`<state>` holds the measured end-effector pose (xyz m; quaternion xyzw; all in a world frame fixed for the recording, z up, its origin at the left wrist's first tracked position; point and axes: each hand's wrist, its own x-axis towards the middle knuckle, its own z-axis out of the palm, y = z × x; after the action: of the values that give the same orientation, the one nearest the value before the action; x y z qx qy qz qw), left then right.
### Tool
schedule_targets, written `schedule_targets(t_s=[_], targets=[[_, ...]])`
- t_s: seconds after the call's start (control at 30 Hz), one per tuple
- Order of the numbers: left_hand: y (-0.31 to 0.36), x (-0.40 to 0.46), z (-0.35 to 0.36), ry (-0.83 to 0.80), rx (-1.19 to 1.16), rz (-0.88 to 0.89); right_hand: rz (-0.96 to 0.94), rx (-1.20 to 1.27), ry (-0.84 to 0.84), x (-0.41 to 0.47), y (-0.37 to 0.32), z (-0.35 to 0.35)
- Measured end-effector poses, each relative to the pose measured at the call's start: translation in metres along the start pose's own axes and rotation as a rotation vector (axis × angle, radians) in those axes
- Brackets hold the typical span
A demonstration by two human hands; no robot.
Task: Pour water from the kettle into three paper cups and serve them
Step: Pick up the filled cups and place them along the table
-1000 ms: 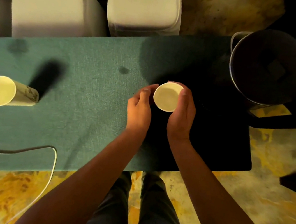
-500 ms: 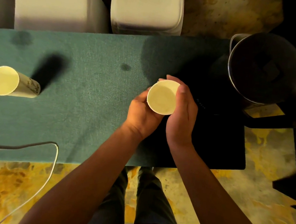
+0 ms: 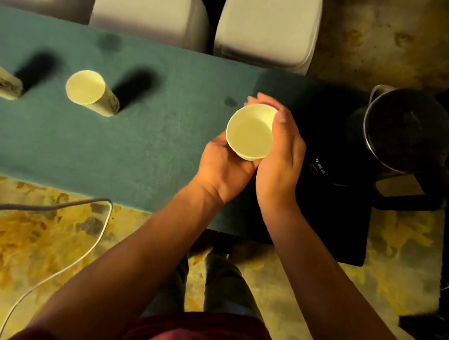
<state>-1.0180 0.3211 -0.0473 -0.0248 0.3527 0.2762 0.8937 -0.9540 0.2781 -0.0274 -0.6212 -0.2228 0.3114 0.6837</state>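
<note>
Now both hands carry the third paper cup (image 3: 250,131) above the green table (image 3: 141,144): the left hand (image 3: 222,166) cups its bottom, and the right hand (image 3: 281,160) wraps its side. Better to keep it level, without squeezing, and set it down beside the two served cups (image 3: 85,87), well apart from the kettle (image 3: 405,131).

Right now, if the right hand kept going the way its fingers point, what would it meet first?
The right hand, holding the paper cup, points away from the person across the green table. That stretch looks free; beyond the table's far edge stands a white chair. Depth is unclear.
</note>
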Motion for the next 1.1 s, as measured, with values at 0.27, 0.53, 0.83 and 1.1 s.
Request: schedule_targets(t_s=[0.27, 0.53, 0.83, 1.1], targets=[[0.052, -0.063, -0.01, 0.017, 0.031, 0.139, 0.025, 0.001, -0.103, -0.035, -0.034, 0.072], [0.129, -0.122, -0.037, 0.06, -0.001, 0.245, 0.033, -0.013, -0.234, -0.072, -0.051, 0.16], [0.243, -0.186, -0.09, 0.001, -0.02, 0.292, 0.055, 0.013, -0.268, -0.117, -0.048, 0.287], [0.336, -0.219, -0.13, 0.06, -0.049, 0.349, 0.072, -0.022, -0.335, -0.143, -0.039, 0.394]])
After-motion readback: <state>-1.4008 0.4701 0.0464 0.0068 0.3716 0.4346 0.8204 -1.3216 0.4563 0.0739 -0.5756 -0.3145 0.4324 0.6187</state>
